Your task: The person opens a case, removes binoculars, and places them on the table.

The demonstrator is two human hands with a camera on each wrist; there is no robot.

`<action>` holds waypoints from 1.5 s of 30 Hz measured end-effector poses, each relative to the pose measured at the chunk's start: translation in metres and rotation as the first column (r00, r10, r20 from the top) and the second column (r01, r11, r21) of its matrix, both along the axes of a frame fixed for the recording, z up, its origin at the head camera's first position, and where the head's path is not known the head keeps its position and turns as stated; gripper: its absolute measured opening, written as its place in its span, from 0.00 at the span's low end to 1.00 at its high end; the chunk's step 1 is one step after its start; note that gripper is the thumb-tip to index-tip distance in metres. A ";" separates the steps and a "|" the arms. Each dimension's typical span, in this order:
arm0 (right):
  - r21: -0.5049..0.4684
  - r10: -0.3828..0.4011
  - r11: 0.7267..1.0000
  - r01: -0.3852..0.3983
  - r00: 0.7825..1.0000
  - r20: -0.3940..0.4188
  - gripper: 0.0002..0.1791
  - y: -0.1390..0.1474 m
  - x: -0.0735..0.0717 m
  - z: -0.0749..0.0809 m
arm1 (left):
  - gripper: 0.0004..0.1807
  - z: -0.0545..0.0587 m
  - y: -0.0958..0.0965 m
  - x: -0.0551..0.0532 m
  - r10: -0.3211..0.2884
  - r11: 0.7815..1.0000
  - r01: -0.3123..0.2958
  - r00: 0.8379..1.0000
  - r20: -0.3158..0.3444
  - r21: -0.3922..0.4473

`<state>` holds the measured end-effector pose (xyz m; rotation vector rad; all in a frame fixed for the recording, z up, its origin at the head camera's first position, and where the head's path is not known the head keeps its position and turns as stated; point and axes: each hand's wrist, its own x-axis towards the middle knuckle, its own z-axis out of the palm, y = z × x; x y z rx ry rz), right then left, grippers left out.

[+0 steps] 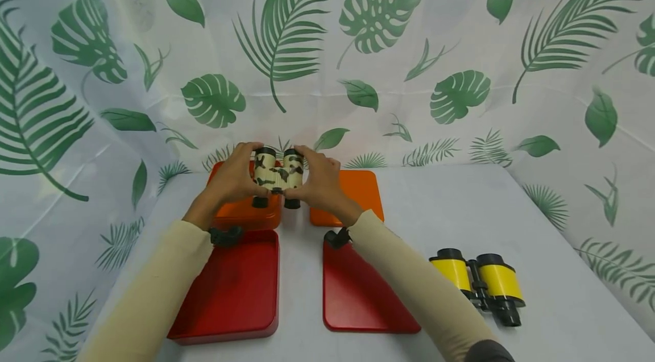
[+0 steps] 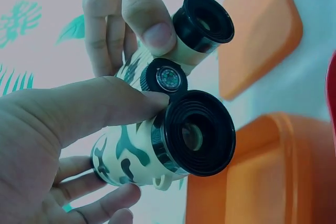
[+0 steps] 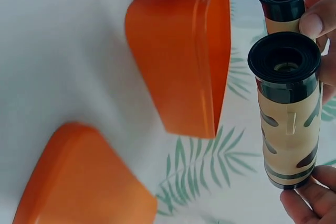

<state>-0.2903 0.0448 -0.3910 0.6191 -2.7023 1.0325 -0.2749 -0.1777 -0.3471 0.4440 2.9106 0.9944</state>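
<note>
Camouflage-patterned binoculars (image 1: 264, 171) are held up between both hands, their black eyepieces turned toward me. My left hand (image 1: 232, 176) grips the left barrel, thumb near the middle and fingers round the far end. On the other barrel, my right hand (image 1: 323, 181) holds with thumb below and fingertips at the far end. A small round compass (image 2: 169, 78) sits between the eyepieces in the left wrist view. Behind and below the binoculars stands an open orange box (image 1: 245, 215), partly hidden by the left hand.
An orange lid (image 1: 360, 191) lies right of the orange box. Nearer me are an open red box (image 1: 235, 288) and a flat red lid (image 1: 358, 299), partly covered by my right sleeve. Yellow and black binoculars (image 1: 496, 281) lie at the right. A leaf-patterned curtain (image 1: 307, 38) hangs behind the table.
</note>
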 end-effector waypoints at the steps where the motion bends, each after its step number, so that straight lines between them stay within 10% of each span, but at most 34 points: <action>1: -0.002 -0.002 1.000 0.002 1.000 0.005 0.55 0.004 0.001 0.000 | 0.59 0.000 0.004 0.001 -0.004 1.000 0.004 1.000 0.001 0.007; 45: 0.098 -0.127 0.988 0.122 0.991 0.050 0.55 0.149 0.027 -0.019 | 0.60 -0.041 0.144 -0.006 -0.089 0.992 0.087 0.996 0.026 0.089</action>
